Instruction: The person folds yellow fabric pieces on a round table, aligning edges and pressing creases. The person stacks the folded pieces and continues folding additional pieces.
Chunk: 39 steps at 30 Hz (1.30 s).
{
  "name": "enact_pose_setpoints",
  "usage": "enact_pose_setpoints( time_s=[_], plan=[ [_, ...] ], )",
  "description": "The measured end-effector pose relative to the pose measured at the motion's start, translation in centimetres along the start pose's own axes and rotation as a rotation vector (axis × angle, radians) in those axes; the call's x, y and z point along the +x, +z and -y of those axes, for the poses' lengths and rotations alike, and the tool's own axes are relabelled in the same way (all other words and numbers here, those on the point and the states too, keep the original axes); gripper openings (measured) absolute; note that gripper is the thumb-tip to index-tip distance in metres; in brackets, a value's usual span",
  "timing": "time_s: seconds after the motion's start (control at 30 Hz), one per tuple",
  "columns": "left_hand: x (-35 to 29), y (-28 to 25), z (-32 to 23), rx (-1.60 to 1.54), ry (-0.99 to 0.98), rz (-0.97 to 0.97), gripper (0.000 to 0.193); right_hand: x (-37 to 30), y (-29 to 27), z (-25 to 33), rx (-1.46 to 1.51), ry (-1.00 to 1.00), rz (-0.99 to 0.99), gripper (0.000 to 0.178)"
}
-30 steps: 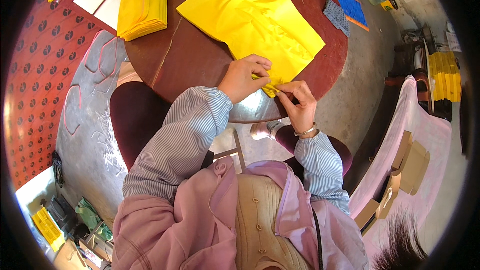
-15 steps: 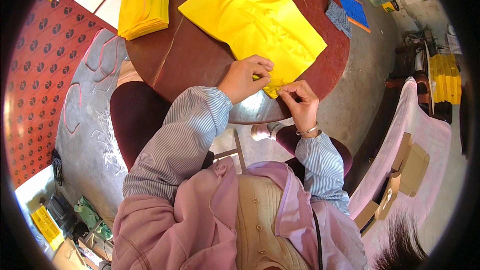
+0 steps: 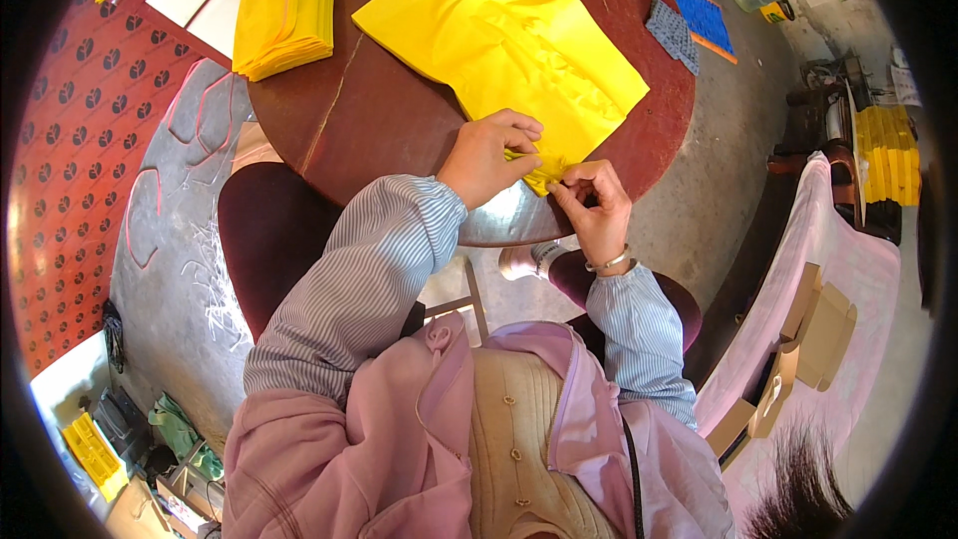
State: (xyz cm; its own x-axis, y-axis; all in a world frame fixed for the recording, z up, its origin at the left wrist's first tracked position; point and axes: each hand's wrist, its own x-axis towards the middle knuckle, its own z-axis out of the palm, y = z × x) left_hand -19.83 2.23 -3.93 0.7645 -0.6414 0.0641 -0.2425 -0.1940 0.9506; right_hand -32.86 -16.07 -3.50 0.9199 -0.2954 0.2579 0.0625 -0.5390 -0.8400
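Note:
A large sheet of yellow cloth (image 3: 519,35), perhaps a bag, lies crumpled on the round dark-red table (image 3: 399,120). Its narrow corner comes toward me at the table's near edge. My left hand (image 3: 489,155) is closed on the gathered cloth just left of that corner, thumb and fingers pinched together. At the corner's right side, my right hand (image 3: 596,202) pinches the cloth's edge between thumb and forefinger. The fingers hide part of the bunched corner, so its exact folds cannot be made out.
A stack of folded yellow cloth (image 3: 286,10) sits at the table's left. On the right side lie a grey patterned cloth (image 3: 674,35) and a blue piece with an orange edge (image 3: 701,18). An opened cardboard box (image 3: 798,349) rests on a pink-covered surface (image 3: 858,289) at right.
Both hands keep their pinch on the yellow cloth at nearly the same spot. The right hand's fingers have shifted very slightly; the whole view has drifted a little.

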Motion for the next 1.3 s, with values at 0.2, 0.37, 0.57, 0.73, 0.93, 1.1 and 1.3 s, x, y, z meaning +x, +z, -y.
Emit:
enact_pose_setpoints(
  time_s=[0.2, 0.37, 0.57, 0.73, 0.93, 1.1, 1.3],
  plan=[
    [-0.1, -0.3, -0.1, -0.006, -0.032, 0.020, 0.014, 0.2, -0.4, 1.0, -0.058, -0.051, 0.046, 0.016],
    [0.0, -0.4, 0.1, -0.006, -0.009, 0.025, 0.013, 0.6, -0.4, 0.9, -0.053, -0.041, 0.050, 0.012],
    [0.1, -0.5, 0.2, -0.010, -0.010, 0.037, 0.013, 0.6, -0.4, 0.7, -0.020, 0.038, 0.053, 0.011],
    [-0.1, -0.9, -0.1, -0.006, 0.009, 0.059, 0.014, 0.6, -0.2, 0.5, 0.010, 0.063, 0.045, 0.011],
    [-0.1, -0.3, -0.1, 0.009, 0.010, 0.016, 0.012, 0.3, 0.1, -0.6, 0.055, 0.081, 0.022, 0.016],
    [0.0, 0.0, -0.1, -0.028, -0.028, 0.004, 0.014, -0.1, 0.0, -0.4, 0.010, 0.006, 0.018, 0.024],
    [-0.1, -0.2, -0.3, -0.015, -0.055, 0.010, 0.013, 0.1, -0.3, 0.7, -0.044, -0.020, 0.052, 0.015]
  ],
)
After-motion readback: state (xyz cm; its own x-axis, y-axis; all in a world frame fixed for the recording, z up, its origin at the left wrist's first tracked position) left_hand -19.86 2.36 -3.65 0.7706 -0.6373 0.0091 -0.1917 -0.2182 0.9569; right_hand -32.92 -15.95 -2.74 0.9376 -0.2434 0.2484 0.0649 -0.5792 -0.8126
